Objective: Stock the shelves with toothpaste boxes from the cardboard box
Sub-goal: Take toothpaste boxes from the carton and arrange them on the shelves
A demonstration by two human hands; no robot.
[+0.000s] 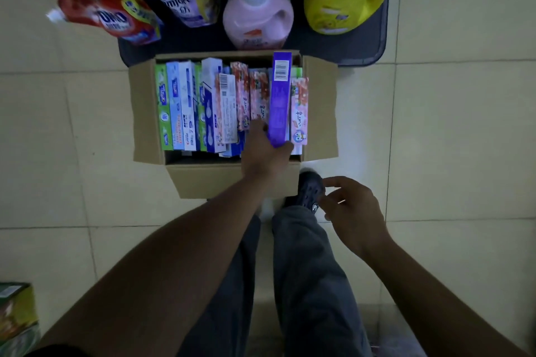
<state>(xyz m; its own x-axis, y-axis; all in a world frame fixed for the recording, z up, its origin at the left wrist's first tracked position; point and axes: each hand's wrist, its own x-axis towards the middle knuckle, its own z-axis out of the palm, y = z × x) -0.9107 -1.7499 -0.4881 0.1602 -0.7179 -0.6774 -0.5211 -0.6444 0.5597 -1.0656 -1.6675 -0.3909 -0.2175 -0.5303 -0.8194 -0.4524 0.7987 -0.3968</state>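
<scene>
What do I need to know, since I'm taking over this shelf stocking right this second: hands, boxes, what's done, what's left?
The left hand grips the near end of the purple toothpaste box, which is raised above the others in the cardboard box on the floor.
The right hand is open and holds nothing, above the shoe.
Done: no toothpaste shows on the shelf in view.
Left: shelve the purple one, then the other toothpaste boxes that fill the carton.

One cardboard box (pixel 319 113), about a dozen toothpaste boxes (pixel 177 107), two pouches (pixel 107 13), two bottles (pixel 258 19)
</scene>
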